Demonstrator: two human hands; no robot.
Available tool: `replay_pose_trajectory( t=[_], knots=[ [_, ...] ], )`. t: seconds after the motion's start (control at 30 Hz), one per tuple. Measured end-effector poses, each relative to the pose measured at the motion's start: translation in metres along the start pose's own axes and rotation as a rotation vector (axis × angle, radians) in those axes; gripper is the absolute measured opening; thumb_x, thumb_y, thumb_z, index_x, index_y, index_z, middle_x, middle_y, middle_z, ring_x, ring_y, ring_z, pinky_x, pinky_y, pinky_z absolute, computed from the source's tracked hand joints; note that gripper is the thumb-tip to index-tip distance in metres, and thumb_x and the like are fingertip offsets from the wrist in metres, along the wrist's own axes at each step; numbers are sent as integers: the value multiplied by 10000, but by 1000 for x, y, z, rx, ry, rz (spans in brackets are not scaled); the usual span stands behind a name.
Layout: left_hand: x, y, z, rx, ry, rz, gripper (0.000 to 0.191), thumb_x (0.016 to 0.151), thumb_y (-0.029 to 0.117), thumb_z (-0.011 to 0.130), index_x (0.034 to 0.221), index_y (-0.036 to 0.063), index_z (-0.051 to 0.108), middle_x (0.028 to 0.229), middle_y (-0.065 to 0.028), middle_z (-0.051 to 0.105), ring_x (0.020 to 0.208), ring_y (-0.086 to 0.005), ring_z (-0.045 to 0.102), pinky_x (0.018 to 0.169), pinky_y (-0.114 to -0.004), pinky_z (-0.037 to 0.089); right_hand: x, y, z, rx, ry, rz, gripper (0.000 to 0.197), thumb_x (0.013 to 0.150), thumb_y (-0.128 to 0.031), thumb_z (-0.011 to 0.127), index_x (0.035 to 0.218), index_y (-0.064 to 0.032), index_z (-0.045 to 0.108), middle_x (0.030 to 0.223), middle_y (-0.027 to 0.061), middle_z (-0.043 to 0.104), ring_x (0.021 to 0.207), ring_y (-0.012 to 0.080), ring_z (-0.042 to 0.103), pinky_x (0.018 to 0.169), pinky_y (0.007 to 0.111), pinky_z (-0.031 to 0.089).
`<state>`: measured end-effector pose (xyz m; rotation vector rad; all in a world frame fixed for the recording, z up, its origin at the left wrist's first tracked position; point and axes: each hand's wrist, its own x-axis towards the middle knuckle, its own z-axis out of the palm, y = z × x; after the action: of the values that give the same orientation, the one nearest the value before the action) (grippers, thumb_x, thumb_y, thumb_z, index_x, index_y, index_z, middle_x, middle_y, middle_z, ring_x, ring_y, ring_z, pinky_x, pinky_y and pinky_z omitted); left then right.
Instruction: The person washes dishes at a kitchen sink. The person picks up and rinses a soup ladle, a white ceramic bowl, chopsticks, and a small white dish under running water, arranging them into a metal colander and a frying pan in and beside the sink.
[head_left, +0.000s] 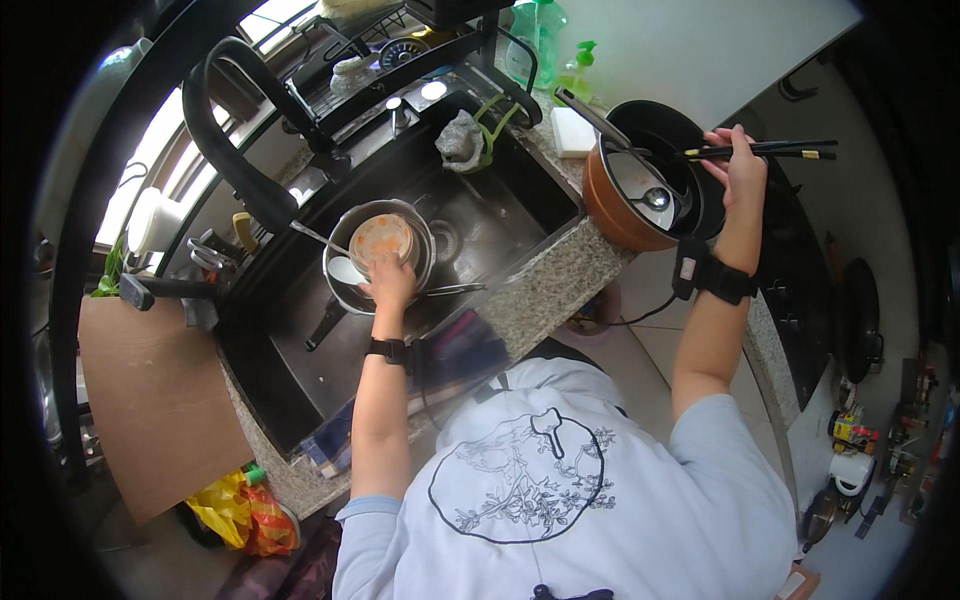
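In the sink, my left hand (390, 283) grips the near edge of a round bowl (381, 238) with orange residue in it. That bowl sits inside a metal pot (330, 259) with a black handle, and a white spoon (346, 271) lies beside it. My right hand (739, 165) holds black chopsticks (795, 149) over the right rim of a black pan (649, 116). The pan rests in or against an orange pot (606, 202). A white bowl (628, 174), a ladle (655, 198) and a long metal handle (592, 111) show inside.
A black faucet (247, 142) arches over the black sink (495, 217). A grey scrubber (460, 142) hangs at the sink's back edge. Green soap bottles (536, 45) and a white block (574, 132) stand behind the orange pot. A brown board (157, 397) leans at left; a stove (795, 300) lies right.
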<state>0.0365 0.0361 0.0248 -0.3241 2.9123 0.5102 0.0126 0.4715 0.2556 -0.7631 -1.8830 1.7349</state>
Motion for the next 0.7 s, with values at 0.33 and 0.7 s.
replay_pose_trajectory(
  t=[0.33,0.7],
  knots=[
    [2,0,3,-10,-26,-55,339,743,244,517,1056,112,527,1186,-147,442,1169,-327,328,863,-638,221,68,76,7,-1012,-196,85,310,772,-369,515,838,-81,609,811,42,611,775,220,573,657,345,462],
    [2,-7,11,-40,51,-25,335,740,238,516,1050,111,521,1157,-129,463,1150,-308,346,856,-629,246,50,73,31,-1363,-361,-56,508,674,-343,639,1065,-35,537,1062,170,538,997,294,513,839,335,412]
  ],
)
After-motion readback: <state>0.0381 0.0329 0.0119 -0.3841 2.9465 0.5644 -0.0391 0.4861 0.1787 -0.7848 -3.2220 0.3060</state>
